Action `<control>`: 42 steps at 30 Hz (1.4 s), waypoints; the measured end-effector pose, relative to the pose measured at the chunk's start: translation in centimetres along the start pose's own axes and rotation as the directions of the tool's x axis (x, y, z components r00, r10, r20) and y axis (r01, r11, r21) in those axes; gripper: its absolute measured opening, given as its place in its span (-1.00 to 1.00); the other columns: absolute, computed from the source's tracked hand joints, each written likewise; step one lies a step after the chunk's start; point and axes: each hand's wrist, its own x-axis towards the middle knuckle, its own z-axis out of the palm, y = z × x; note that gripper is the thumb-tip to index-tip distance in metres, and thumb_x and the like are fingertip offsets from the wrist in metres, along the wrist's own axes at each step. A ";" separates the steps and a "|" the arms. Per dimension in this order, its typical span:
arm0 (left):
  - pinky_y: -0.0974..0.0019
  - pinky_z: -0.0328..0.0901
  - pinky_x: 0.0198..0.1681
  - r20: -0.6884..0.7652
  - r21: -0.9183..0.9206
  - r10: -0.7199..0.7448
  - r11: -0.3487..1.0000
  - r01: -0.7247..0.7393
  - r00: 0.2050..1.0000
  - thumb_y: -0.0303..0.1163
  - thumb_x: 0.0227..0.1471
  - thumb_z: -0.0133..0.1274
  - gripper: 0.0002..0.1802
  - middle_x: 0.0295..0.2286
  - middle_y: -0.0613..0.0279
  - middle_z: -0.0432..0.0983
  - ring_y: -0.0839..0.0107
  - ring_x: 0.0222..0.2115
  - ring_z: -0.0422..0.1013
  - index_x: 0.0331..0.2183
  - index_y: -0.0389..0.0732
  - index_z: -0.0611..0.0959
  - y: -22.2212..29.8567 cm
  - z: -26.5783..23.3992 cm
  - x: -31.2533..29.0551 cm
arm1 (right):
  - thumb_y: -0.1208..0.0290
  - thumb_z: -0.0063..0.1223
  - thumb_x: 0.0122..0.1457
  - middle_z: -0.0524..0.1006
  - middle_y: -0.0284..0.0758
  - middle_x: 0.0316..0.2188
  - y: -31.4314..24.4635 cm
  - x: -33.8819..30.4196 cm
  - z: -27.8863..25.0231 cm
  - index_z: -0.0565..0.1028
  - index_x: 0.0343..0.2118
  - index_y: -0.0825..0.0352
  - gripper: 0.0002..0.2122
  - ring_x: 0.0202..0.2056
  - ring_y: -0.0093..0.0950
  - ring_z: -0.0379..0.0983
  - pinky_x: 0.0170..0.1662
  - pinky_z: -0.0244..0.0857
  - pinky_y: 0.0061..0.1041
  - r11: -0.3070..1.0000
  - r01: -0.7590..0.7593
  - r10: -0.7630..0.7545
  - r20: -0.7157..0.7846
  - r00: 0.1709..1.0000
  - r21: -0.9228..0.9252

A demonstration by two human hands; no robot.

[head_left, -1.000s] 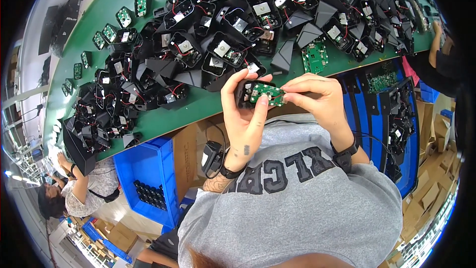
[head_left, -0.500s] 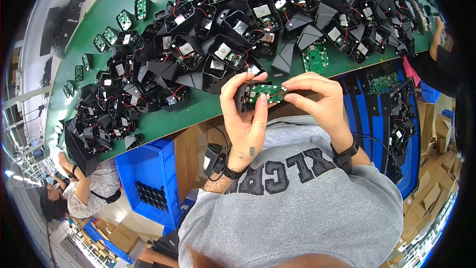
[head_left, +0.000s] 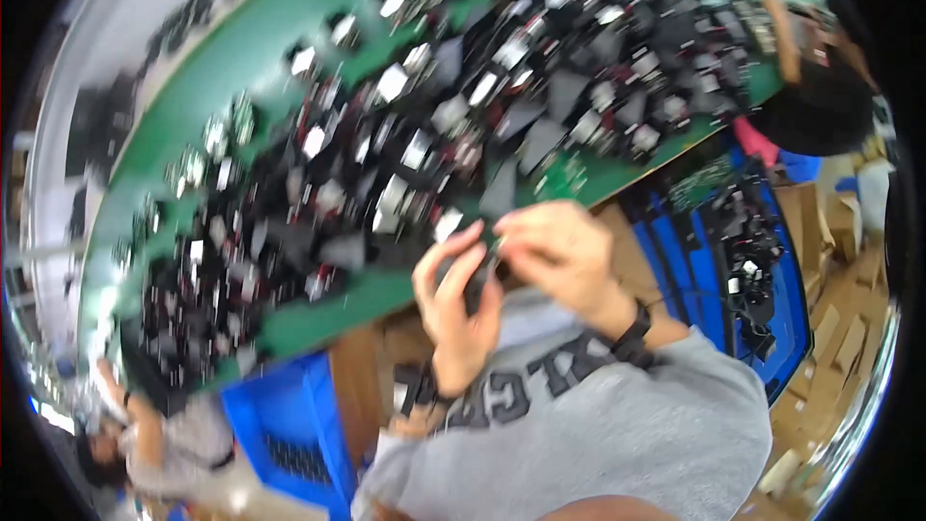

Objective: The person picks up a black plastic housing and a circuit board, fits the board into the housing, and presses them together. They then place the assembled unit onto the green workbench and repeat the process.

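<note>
Motion blur softens the whole view. My left hand is wrapped round a small black plastic housing, its fingers along the far side and its thumb on the near side. Of the green circuit board at this housing, little more than a thin edge shows now. My right hand has thumb and forefinger pinched together at the board's end, close to the left fingertips. What lies in that pinch is too smeared to make out. Just past both hands are more black housings with pale metal parts and red wires.
Piled housings cover much of the green table. A loose green circuit board lies near its front edge. Blue bins stand at lower left and right. Co-workers are at far left and upper right.
The view has tilted and blurred. Both hands sit lower and a little left in it, still together at the housing. The circuit board has turned from face-on to nearly edge-on.
</note>
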 end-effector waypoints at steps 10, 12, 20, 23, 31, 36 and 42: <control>0.28 0.34 -0.04 0.058 -0.591 -0.464 0.698 0.405 0.884 -0.67 0.08 -0.06 -0.48 -0.07 0.10 0.30 0.27 -0.08 0.38 0.08 -0.27 0.24 0.3 1.0 0.4 | 0.55 0.27 -0.06 0.57 -0.46 -0.32 0.7 -0.5 0.9 0.55 -0.37 0.24 -0.83 -0.16 -0.45 0.44 -0.02 0.25 -0.35 0.932 0.000 -0.014 0.037 0.999 0.361; 0.30 0.38 -0.07 0.063 -0.594 -0.496 0.678 0.432 0.866 -0.69 0.07 -0.08 -0.48 -0.07 0.10 0.30 0.28 -0.08 0.38 0.08 -0.27 0.24 0.7 0.8 0.9 | 0.55 0.28 -0.06 0.60 -0.48 -0.36 0.7 -0.1 0.9 0.57 -0.40 0.26 -0.86 -0.13 -0.47 0.42 -0.02 0.26 -0.34 0.876 -0.142 0.116 0.084 0.990 0.460; 0.28 0.36 -0.05 0.004 -0.480 -0.359 0.818 0.317 0.933 -0.75 -0.02 -0.04 -0.49 -0.08 0.08 0.26 0.23 -0.09 0.41 0.01 -0.30 0.32 -1.1 0.8 0.4 | 0.53 0.31 -0.09 0.61 -0.48 -0.40 0.5 1.0 0.4 0.63 -0.45 0.28 -0.90 -0.09 -0.45 0.37 -0.03 0.25 -0.44 0.853 -0.382 0.324 0.213 0.922 0.356; 0.27 0.29 0.01 -0.009 -0.488 -0.359 0.816 0.309 0.933 -0.72 0.01 -0.04 -0.51 -0.09 0.08 0.30 0.28 -0.09 0.39 0.01 -0.30 0.31 -1.3 0.6 0.1 | 0.50 0.32 -0.09 0.60 -0.48 -0.41 0.6 0.9 0.6 0.66 -0.38 0.26 -0.85 -0.06 -0.41 0.35 0.00 0.24 -0.40 0.867 -0.303 0.229 0.223 0.947 0.396; 0.31 0.25 0.02 -0.029 -0.451 -0.337 0.845 0.289 0.941 -0.69 0.05 -0.05 -0.53 -0.10 0.11 0.34 0.34 -0.10 0.38 0.02 -0.31 0.31 -1.2 -0.1 0.4 | 0.47 0.24 0.01 0.55 -0.51 -0.32 1.3 1.9 0.2 0.66 -0.32 0.19 -0.86 -0.01 -0.37 0.30 0.07 0.18 -0.36 0.927 -0.041 -0.104 0.362 0.926 0.372; 0.29 0.27 0.01 -0.053 -0.443 -0.307 0.860 0.253 0.950 -0.69 0.06 -0.07 -0.54 -0.08 0.09 0.31 0.31 -0.09 0.39 0.03 -0.32 0.30 -1.2 -0.1 0.5 | 0.45 0.23 0.02 0.49 -0.45 -0.26 1.2 1.8 0.5 0.64 -0.38 0.22 -0.91 0.05 -0.35 0.24 0.11 0.12 -0.32 0.870 -0.214 0.007 0.422 0.907 0.445; 0.20 0.28 0.00 -0.134 -0.236 -0.164 0.963 0.129 0.977 -0.73 -0.06 0.00 -0.53 -0.10 -0.01 0.32 0.16 -0.12 0.40 -0.04 -0.28 0.40 -0.9 -0.5 0.7 | 0.35 0.26 0.00 0.39 -0.41 -0.13 0.6 2.0 0.2 0.63 -0.44 0.22 -0.90 0.13 -0.29 0.13 0.20 -0.07 -0.23 0.937 -0.222 0.109 0.380 0.919 0.269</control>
